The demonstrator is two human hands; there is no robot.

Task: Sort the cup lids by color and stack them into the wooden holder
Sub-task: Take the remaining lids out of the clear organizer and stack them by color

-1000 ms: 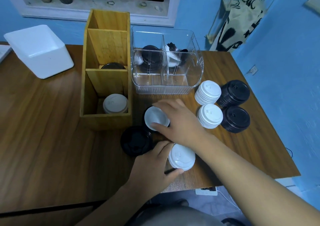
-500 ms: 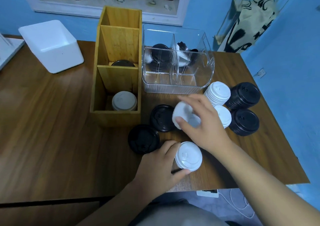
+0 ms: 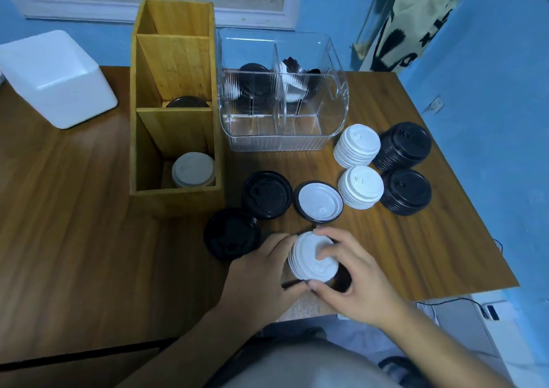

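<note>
White lid stack [image 3: 312,261] — round, layered rims

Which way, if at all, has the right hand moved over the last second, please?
Yes: the right hand came from beside the wooden holder toward the near edge of the table, onto the white lid stack.

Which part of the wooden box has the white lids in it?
The nearest compartment of the wooden holder holds the white cup lids; the middle one holds black lids.
</note>
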